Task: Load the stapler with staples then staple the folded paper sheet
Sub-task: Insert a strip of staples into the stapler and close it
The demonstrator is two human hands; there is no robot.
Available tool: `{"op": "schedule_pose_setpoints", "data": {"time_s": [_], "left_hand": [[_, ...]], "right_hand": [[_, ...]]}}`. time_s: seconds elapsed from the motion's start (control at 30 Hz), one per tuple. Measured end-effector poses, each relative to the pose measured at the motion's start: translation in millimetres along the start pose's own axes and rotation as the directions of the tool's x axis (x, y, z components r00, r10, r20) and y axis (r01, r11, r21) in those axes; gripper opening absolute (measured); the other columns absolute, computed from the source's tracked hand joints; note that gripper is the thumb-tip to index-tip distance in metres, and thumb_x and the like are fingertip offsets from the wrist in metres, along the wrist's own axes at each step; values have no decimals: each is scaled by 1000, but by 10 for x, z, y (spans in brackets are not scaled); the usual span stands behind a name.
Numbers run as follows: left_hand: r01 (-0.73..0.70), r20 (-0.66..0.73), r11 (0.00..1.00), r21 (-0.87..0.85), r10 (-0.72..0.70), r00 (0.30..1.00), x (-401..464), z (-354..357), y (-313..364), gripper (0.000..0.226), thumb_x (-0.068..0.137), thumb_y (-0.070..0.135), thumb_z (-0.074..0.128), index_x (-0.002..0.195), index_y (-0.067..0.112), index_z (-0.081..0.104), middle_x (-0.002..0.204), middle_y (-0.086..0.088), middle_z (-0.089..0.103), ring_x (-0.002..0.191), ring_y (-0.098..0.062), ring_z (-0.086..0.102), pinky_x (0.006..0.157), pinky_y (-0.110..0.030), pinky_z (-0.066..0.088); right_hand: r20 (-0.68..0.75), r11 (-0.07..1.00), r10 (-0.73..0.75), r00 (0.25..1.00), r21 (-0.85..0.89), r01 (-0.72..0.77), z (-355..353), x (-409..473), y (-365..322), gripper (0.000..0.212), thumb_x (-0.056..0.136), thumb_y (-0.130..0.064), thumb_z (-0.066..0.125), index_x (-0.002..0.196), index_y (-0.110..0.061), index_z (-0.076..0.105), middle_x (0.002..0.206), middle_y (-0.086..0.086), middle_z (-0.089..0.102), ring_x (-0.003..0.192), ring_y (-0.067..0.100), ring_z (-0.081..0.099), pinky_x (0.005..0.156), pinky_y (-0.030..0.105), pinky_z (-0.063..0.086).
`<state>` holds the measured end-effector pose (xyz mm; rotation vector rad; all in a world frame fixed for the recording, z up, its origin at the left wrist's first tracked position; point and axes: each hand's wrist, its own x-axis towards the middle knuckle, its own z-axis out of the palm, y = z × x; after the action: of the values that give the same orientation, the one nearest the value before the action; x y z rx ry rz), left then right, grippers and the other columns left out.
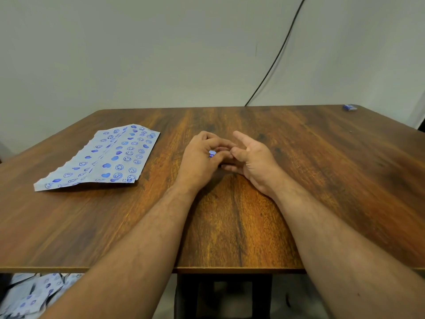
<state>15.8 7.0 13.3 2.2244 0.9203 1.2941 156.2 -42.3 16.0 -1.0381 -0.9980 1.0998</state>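
Observation:
My left hand [202, 157] is curled around a small blue object [212, 153] at the middle of the table; the fingers hide most of it. My right hand [253, 160] faces it, palm to the left, index finger stretched out, thumb tip against my left fingertips. Whether the right hand pinches anything is hidden. The folded paper sheet [103, 157], pale with blue smileys and hearts, lies flat on the table to the left, apart from both hands.
A small blue box [350, 107] sits at the far right corner of the wooden table [322, 171]. A black cable [276, 58] runs down the wall behind. More patterned paper [32, 295] lies below the table's front left edge.

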Motion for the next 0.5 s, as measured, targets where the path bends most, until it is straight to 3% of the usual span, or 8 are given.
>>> {"op": "schedule_pose_setpoints", "data": {"time_s": [0.17, 0.27, 0.4, 0.5], "left_hand": [[35, -85, 995, 92, -27, 996, 17, 1, -2, 13, 86, 16, 75, 97, 19, 80, 96, 8, 61, 99, -12, 55, 80, -10, 35], [32, -89, 994, 107, -22, 996, 13, -11, -11, 15, 83, 16, 77, 97, 21, 80, 95, 7, 68, 98, -11, 56, 83, -18, 39], [50, -85, 996, 77, -44, 995, 3, -11, 2, 18, 84, 19, 78, 99, 27, 81, 90, 13, 71, 92, -5, 58, 77, -13, 39], [69, -40, 997, 26, -68, 997, -20, -34, 61, 25, 85, 17, 76, 107, 28, 79, 93, 16, 72, 95, 0, 60, 82, -11, 42]], "right_hand": [[-5, 999, 25, 1000, 23, -25, 4, -20, -20, 40, 99, -7, 58, 139, -2, 54, 98, 11, 78, 76, 21, 74, 70, 28, 61], [-47, 1000, 2, 999, -18, -3, -18, -11, 12, 22, 95, -3, 63, 115, 0, 72, 89, 13, 78, 76, 21, 72, 68, 25, 60], [-71, 1000, 7, 997, 20, -6, -53, 5, 17, 19, 92, -2, 66, 110, 1, 73, 84, 13, 77, 72, 20, 73, 68, 26, 61], [-71, 999, 8, 997, 54, -4, -60, 8, 5, 20, 92, -1, 66, 111, 1, 73, 85, 15, 77, 68, 18, 74, 64, 24, 60]]}}
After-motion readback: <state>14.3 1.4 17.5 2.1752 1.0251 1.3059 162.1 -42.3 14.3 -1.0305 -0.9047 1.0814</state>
